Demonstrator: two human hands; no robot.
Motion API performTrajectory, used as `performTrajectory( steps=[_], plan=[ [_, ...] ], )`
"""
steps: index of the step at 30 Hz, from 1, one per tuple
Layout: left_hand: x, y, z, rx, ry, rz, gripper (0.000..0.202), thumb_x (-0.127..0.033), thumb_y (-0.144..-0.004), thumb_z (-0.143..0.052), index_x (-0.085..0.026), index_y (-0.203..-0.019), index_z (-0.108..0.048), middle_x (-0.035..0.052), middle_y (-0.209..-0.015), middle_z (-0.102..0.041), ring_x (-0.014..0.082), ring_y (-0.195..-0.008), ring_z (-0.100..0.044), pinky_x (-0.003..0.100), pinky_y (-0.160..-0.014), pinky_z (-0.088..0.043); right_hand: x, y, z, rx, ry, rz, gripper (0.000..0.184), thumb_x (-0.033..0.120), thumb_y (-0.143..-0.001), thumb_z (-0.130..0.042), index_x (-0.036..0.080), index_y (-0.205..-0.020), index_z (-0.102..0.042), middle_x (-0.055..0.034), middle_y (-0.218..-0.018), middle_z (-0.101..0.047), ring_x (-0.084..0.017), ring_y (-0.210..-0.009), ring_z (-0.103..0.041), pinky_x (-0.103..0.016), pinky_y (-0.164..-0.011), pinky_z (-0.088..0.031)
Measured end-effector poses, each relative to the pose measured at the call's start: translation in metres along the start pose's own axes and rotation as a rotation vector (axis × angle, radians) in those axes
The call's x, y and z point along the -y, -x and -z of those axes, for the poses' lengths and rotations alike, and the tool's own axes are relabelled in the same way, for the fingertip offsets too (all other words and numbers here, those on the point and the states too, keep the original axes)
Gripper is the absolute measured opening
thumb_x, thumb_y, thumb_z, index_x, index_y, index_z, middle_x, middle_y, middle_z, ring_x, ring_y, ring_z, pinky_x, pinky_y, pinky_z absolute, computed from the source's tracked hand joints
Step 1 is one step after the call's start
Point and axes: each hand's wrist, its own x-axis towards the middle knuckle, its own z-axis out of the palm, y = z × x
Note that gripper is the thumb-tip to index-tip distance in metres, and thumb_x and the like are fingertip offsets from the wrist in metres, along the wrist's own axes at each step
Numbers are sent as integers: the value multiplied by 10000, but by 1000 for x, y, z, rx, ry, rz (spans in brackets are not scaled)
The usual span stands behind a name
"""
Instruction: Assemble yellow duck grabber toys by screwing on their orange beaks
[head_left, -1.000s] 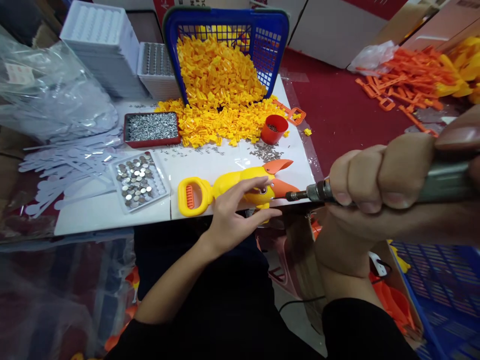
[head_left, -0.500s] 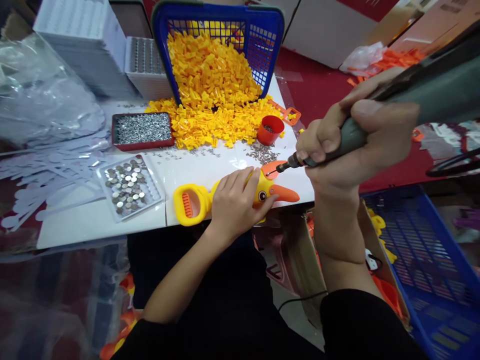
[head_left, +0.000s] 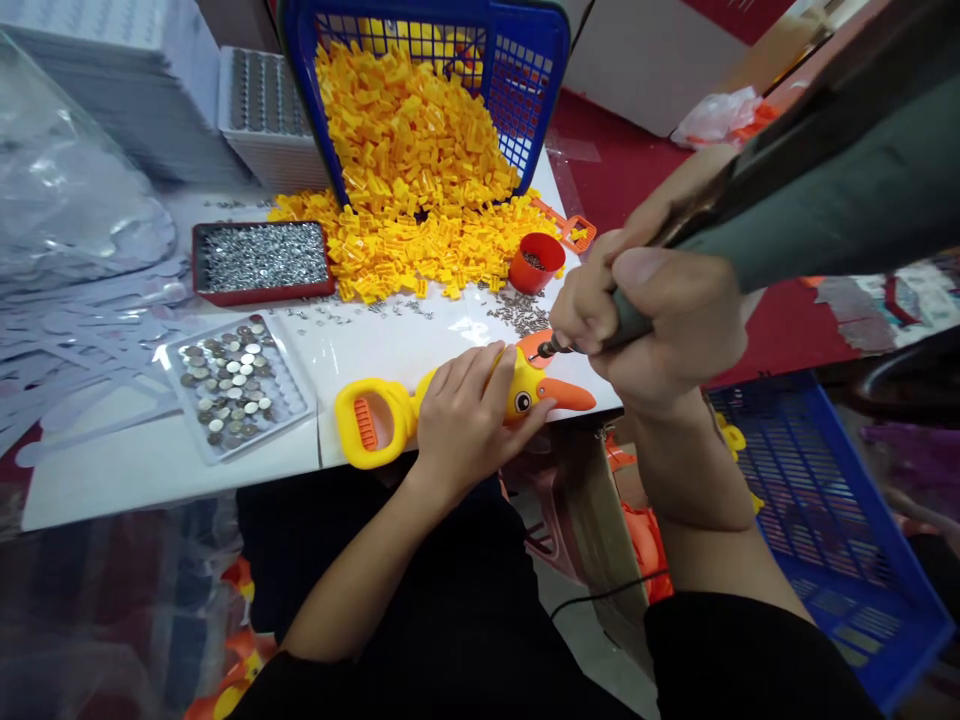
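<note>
A yellow duck-head grabber toy [head_left: 382, 420] with an orange beak lies along the white table's [head_left: 165, 470] front edge. My left hand [head_left: 465, 420] presses down on its body, fingers curled over it just behind the eye. My right hand [head_left: 652, 320] is wrapped round a grey electric screwdriver [head_left: 810, 190], held tilted, with its bit tip touching the upper orange beak part near the duck's head.
A tipped blue basket [head_left: 525, 90] spills small yellow plastic parts [head_left: 420, 200] across the table. A red tray of screws [head_left: 262, 260], a clear tray of button cells [head_left: 232, 385] and a red cup [head_left: 536, 262] stand nearby. Another blue crate [head_left: 825, 520] sits lower right.
The screwdriver swung from level to steeply tilted, and its tip moved from the beak's front up onto the upper beak. My left hand settled more firmly over the toy.
</note>
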Motion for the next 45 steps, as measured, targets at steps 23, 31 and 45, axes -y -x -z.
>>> performTrajectory(
  steps=[23, 31, 45],
  plan=[
    [13, -9, 51, 616, -235, 36, 720, -303, -867, -698, -201, -1520, -413, 178, -1229, -667, 351, -1010, -647, 463, -827, -493, 27, -3, 21, -234, -53, 162, 86, 317, -581, -576, 276, -591, -502, 107, -375, -325, -91, -311, -204, -283, -324, -205],
    [21, 12, 45, 113, -404, -57, 658, 12, -901, -435, -255, -1502, -454, 175, -1389, -641, 366, -1158, -630, 523, -866, -368, 34, 6, 40, -254, -104, 180, 108, 333, -516, -549, 242, -545, -499, 106, -321, -290, -65, -244, -175, -231, -259, -156],
    [25, 57, 13, -72, -356, -173, 549, -76, -881, -635, -313, -1374, -585, 141, -1324, -696, 328, -1245, -651, 510, -1026, -483, 33, 13, 47, -228, -78, 194, 66, 303, -518, -537, 261, -559, -570, 105, -300, -321, -82, -234, -164, -233, -219, -179]
  ],
)
